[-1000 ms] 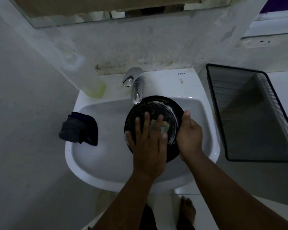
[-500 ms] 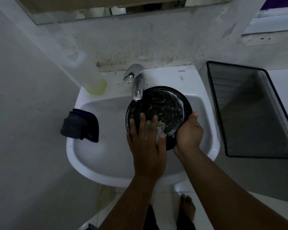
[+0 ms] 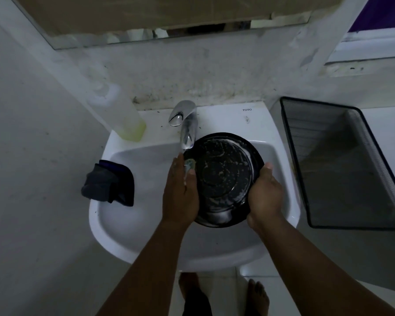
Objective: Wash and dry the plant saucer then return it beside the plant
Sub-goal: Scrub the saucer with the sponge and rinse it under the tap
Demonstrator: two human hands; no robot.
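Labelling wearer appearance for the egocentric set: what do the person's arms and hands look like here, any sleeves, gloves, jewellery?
Both forearms are bare up to the frame edge: no sleeves in view. The left hand and right hand are ungloved. No rings, watch or bands are visible on either wrist or on the fingers that show. The dim light hides finer marks.

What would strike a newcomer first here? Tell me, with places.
The black plant saucer, streaked with suds, sits in the white sink under the tap. The left hand holds a sponge at its left rim; the right hand grips the right rim. A dark cloth drapes the sink's left edge.
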